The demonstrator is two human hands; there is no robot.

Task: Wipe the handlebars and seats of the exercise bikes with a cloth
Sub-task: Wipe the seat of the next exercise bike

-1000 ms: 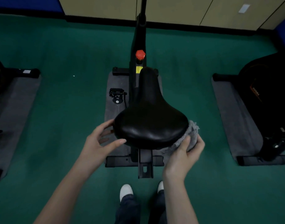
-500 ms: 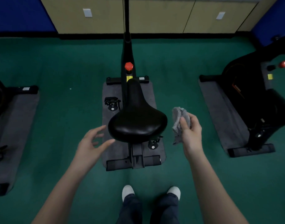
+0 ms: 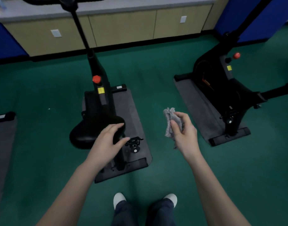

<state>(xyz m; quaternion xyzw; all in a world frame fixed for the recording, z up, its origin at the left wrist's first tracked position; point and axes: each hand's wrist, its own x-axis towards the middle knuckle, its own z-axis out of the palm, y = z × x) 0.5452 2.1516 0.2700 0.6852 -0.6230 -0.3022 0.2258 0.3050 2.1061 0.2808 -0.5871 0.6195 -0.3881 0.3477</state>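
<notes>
Cloth in the right hand, held off to the right of the middle bike's seat.

The right hand (image 3: pixel 184 134) grips a crumpled grey cloth (image 3: pixel 170 119) with curled fingers, in the air over the green floor (image 3: pixel 42 95) between the two bikes and touching neither. The left hand (image 3: pixel 107 142) holds nothing, its fingers loose and slightly spread over the near right edge of the black seat (image 3: pixel 87 136); whether it touches the seat cannot be told. The middle bike (image 3: pixel 99 101) stands on a grey mat (image 3: pixel 132 110), with a red knob (image 3: pixel 96 79) on its frame and a pedal (image 3: pixel 134 141) just right of the left hand. A second bike (image 3: pixel 221 90) stands on its own mat (image 3: pixel 194 101) to the right. Beige cabinets (image 3: pixel 123 25) line the far wall. White shoes (image 3: pixel 118 199) show at the near edge.
</notes>
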